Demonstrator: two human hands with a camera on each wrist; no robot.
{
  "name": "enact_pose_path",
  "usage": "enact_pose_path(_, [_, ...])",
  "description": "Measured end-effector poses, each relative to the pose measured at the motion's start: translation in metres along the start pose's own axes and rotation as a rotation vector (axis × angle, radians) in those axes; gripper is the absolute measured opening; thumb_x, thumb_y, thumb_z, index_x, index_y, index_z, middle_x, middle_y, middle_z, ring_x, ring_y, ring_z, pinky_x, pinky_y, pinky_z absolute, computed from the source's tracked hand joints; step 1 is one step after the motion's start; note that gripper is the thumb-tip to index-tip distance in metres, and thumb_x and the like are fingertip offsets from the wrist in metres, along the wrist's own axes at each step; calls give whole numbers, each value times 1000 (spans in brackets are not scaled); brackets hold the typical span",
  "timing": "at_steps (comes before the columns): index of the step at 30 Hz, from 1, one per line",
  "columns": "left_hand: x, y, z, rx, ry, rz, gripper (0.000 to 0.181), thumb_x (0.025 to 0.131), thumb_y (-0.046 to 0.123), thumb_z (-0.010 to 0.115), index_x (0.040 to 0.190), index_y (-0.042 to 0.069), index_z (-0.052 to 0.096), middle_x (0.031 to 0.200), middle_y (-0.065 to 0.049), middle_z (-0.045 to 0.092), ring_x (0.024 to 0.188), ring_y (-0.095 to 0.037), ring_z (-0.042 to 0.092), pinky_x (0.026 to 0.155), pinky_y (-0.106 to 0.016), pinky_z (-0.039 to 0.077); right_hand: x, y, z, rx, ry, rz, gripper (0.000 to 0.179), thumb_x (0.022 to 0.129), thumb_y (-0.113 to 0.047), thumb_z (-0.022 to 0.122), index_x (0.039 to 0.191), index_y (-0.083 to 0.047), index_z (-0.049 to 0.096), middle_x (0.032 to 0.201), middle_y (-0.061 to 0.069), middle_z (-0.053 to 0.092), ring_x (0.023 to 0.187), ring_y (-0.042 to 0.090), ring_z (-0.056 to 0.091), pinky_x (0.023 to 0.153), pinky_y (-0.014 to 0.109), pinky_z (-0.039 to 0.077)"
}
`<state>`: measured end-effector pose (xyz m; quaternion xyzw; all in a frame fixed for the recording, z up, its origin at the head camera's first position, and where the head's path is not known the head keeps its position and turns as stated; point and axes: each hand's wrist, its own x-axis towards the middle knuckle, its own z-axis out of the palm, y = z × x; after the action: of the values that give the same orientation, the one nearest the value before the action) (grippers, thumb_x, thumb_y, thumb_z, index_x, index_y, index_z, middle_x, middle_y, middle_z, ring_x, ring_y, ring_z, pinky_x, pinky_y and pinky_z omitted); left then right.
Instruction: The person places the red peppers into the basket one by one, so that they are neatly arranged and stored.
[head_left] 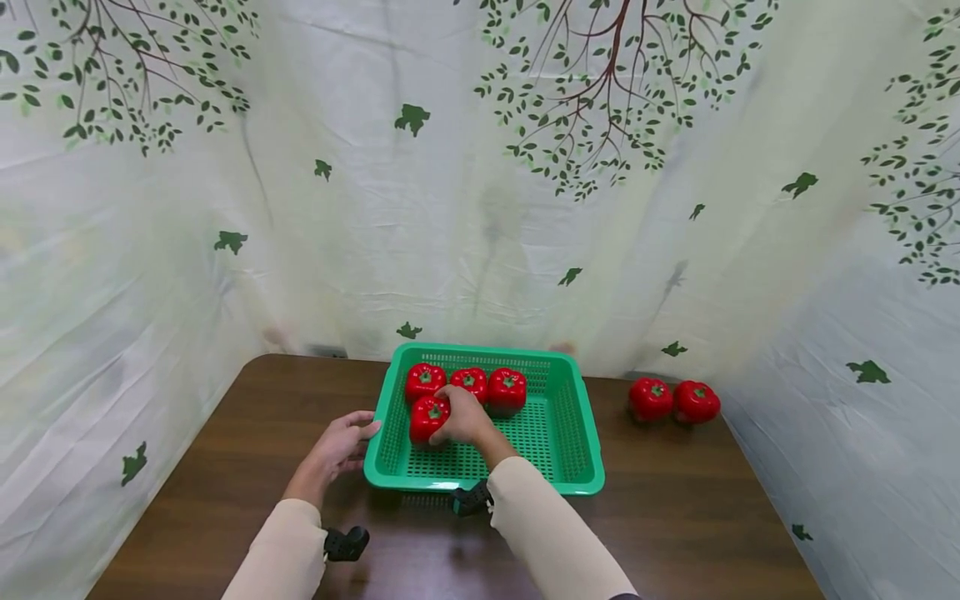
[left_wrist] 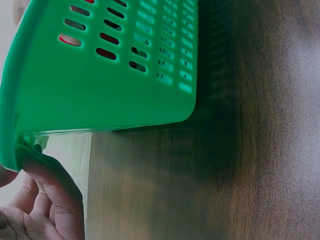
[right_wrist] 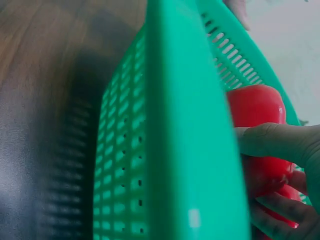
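A green plastic basket [head_left: 577,417] with slotted sides stands on the brown table. My left hand [head_left: 341,446] is at its left rim; in the left wrist view the fingers [left_wrist: 57,187] hook under the rim's corner. Inside the basket, my right hand [head_left: 468,418] grips a red bell pepper [head_left: 427,419] at the front left, thumb on the near side and fingers on the far side. Behind it sit more red bell peppers in a row: one at the left [head_left: 424,379], a middle pepper [head_left: 469,381] and a right pepper [head_left: 507,388].
Two more red bell peppers, a left one [head_left: 649,399] and a right one [head_left: 696,402], lie side by side on the table [head_left: 675,500] to the right of the basket. A white curtain [head_left: 480,208] with printed leaves and branches hangs around the table's back and sides.
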<state>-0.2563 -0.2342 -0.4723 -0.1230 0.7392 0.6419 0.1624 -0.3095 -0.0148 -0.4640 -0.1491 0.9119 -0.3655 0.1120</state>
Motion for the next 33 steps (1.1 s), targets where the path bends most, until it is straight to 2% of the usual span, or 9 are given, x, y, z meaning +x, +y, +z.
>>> enact_pose_path(11, [3, 1, 4, 15, -6, 2, 45, 100, 24, 52, 137, 1, 43, 109, -14, 63, 82, -19, 65, 72, -34, 53, 1, -1, 13, 49, 21, 45, 67, 69, -8, 86, 127, -10, 53, 125, 7, 54, 115, 27, 48, 77, 42, 55])
enact_pose_path(22, [5, 1, 5, 17, -3, -12, 43, 100, 22, 51, 137, 2, 43, 101, -9, 64, 78, -18, 64, 70, -32, 53, 0, -1, 17, 28, 28, 9, 69, 68, -11, 88, 127, -12, 51, 124, 6, 53, 117, 25, 47, 81, 41, 55])
enact_pose_path(33, [2, -2, 3, 8, -2, -1, 45, 101, 25, 50, 138, 1, 42, 108, -12, 63, 82, -19, 64, 73, -33, 53, -1, -3, 15, 27, 4, -21, 70, 68, -14, 88, 128, -14, 52, 125, 7, 52, 116, 24, 48, 82, 41, 54])
